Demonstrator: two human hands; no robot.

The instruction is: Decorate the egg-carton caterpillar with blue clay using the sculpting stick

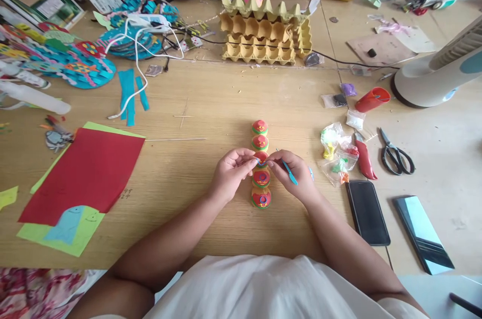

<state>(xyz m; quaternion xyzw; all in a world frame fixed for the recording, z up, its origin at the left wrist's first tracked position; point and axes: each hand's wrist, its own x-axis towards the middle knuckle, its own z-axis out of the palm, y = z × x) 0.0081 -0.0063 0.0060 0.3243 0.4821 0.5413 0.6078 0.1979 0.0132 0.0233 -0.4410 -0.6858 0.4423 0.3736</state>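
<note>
Several small round red pieces with green and yellow trim stand in a column on the table; the nearest one (261, 198) and the one behind it (261, 177) bear blue rings. Over the middle piece (261, 157), my left hand (234, 171) and my right hand (291, 173) pinch the two ends of a thin blue strand (261, 162). A blue tool (289, 173) also rests in my right hand, slanting across its fingers. Two red-topped pieces without visible rings (259, 142) sit beyond my fingers.
Egg cartons (259, 50) stand at the back. Red and green paper (86, 173) lies left. Right are clay bags (341, 158), a red knife (364, 158), scissors (397, 156), a red cup (372, 99), two phones (369, 212) and a fan (425, 81).
</note>
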